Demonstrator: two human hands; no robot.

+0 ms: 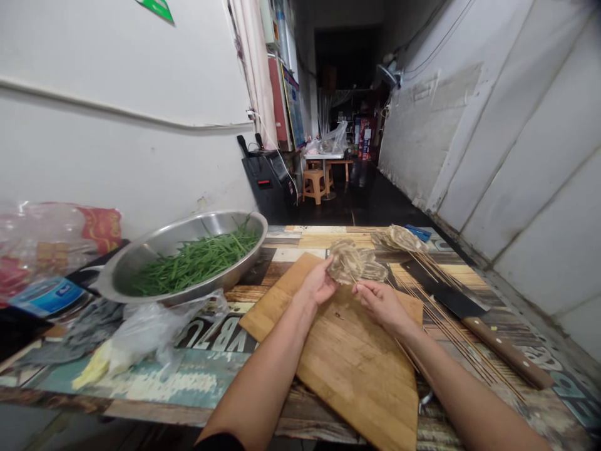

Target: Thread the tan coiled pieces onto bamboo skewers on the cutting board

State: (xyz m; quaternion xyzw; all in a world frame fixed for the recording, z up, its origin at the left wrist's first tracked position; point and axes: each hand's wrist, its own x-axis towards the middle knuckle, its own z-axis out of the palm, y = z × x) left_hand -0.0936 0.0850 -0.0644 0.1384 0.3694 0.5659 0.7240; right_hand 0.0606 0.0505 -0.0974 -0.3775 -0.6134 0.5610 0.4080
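Note:
My left hand (322,283) is closed at the far end of the wooden cutting board (359,369), fingers round a thin, wrinkled, grey-brown piece of food (346,260) whose kind I cannot make out. To its right, my right hand (378,304) pinches a thin bamboo skewer, its tip pointing at that piece; whether it has pierced it is unclear. More of the same wrinkled food (374,269) lies just beyond my right fingers. Right of the board rest several bare bamboo skewers (462,341). Skewers loaded with similar food (399,238) lie at the table's far right.
A cleaver (446,291) with a wooden handle lies on the right. On the left stand a steel basin (260,235) of cut green stalks (197,263), a clear plastic bag (145,332), a grey cloth (96,329) and packaging (51,294). A blue object (417,233) sits at the far edge.

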